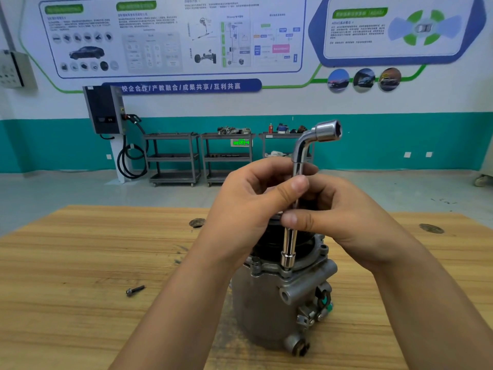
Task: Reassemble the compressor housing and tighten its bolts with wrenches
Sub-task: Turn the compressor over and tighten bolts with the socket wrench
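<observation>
**Wrench upright on the compressor, both grips on its shaft**

The compressor (266,303) stands on end near the middle of the wooden table (80,249), well back from the far edge. Bare wood lies on both sides of it. One loose bolt (135,291) lies to its left, well apart from it. Beyond the far edge is open floor, with carts (173,156) against the wall.

An L-shaped socket wrench (289,240) stands upright, its lower socket seated on the near rim of the compressor's top flange. Its bent upper end points right, above both hands.

The left grip (248,198) is closed round the shaft, thumb pressed against it high up. The right grip (344,217) pinches the shaft just below, thumb in front and fingers curled behind.
</observation>
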Action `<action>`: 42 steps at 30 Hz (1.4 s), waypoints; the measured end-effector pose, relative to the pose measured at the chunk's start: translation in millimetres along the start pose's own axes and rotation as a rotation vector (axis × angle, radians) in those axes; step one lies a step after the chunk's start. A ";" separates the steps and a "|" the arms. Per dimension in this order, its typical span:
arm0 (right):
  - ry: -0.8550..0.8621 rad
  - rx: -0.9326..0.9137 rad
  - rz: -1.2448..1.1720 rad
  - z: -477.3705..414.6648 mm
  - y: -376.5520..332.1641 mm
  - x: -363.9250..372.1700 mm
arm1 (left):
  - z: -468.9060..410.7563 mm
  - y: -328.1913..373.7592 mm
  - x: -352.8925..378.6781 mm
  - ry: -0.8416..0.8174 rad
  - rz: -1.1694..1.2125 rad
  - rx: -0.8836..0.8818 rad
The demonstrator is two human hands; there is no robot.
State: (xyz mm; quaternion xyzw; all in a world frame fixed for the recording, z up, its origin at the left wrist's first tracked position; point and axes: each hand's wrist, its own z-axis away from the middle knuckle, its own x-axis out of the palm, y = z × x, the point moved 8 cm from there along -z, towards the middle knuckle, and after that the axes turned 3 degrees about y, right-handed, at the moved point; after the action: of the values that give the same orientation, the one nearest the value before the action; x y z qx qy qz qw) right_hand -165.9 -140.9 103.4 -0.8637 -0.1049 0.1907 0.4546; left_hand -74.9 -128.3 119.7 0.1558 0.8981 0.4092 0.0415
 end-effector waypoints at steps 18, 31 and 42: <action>-0.034 0.003 -0.093 1.3 -0.1 0.2 | 2.4 -1.7 2.8 -0.054 0.072 -0.066; 0.006 -0.005 0.023 -0.9 1.1 0.4 | 2.7 1.6 4.0 0.006 -0.102 0.021; -0.037 0.002 -0.090 1.4 1.0 -0.7 | 1.5 -3.4 0.8 -0.021 0.004 -0.011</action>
State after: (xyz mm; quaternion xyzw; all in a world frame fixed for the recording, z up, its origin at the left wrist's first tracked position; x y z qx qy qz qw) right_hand -167.1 -140.8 102.0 -0.8541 -0.1516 0.1861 0.4614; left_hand -76.2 -129.1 116.3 0.1616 0.8951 0.4123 0.0512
